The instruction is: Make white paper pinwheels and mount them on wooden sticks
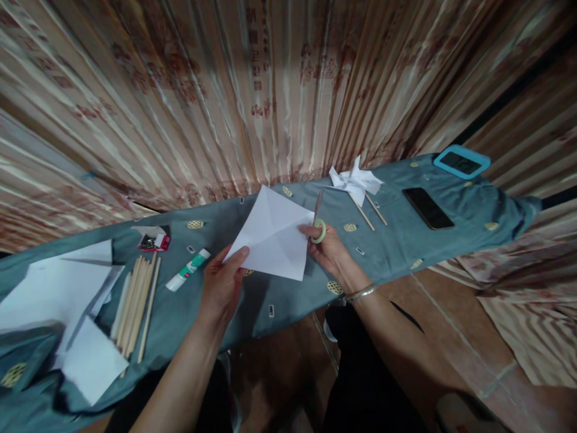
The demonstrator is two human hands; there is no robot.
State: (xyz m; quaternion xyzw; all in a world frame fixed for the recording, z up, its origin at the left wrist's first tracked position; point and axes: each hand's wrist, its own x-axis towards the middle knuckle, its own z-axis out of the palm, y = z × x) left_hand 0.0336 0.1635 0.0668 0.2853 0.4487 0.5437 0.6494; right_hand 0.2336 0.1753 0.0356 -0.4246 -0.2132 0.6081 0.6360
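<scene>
A square sheet of white paper (274, 237) with crease lines is held up over the cloth-covered table. My left hand (224, 279) grips its left corner, thumb on top. My right hand (327, 246) is closed around the pale green handle of a pair of scissors (318, 225), whose blades point up and away. The fingers of that hand also touch the paper's right corner. Just left of my left hand lies a glue stick (188, 270) with a green and white label. Beyond my right hand rest white paper pinwheels (357, 182) on thin wooden sticks.
A bundle of wooden sticks (137, 300) lies on the left, beside loose white paper sheets (58, 288). A small open box (154, 239) holds dark bits. A phone (428, 208) and a blue-framed digital clock (462, 162) are at the right. A striped curtain (279, 90) hangs behind the table.
</scene>
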